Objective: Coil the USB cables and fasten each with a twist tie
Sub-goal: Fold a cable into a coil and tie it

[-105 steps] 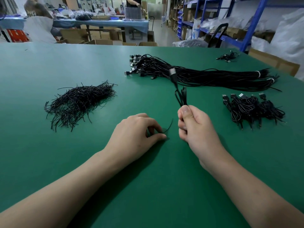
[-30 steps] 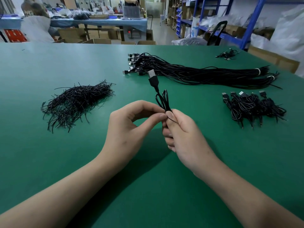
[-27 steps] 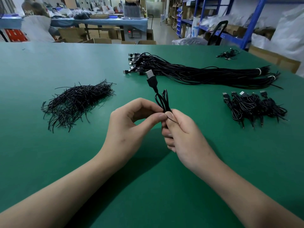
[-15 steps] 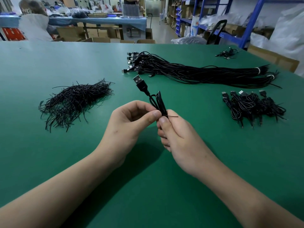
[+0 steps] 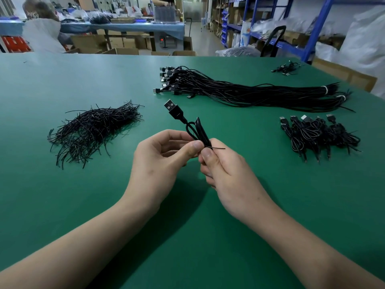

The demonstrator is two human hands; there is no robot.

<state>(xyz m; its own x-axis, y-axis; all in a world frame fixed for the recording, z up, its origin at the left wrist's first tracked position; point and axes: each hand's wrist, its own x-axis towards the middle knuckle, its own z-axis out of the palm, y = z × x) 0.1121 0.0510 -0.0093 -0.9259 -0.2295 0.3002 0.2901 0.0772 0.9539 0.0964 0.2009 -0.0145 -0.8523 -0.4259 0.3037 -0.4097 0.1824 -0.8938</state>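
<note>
The coiled cable (image 5: 199, 130) is held up above the bench (image 5: 62, 205), between both hands, its loops standing up and its USB plug (image 5: 171, 107) pointing up and away to the left. A thin twist tie (image 5: 216, 147) crosses the coil's waist, one end sticking out to the right. The left hand (image 5: 160, 161) has the tips of its fingers (image 5: 193, 147) clamped together on the coil at that crossing. The right hand (image 5: 225, 170) has its fingers (image 5: 208, 155) curled round the coil's lower part, thumb pressed by the tie. Left of the coiled cable lies a loose pile of ties (image 5: 93, 128). Beyond it stretches a long bundle of straight cables (image 5: 250, 92). To its right sits a heap of tied coils (image 5: 316, 134).
</note>
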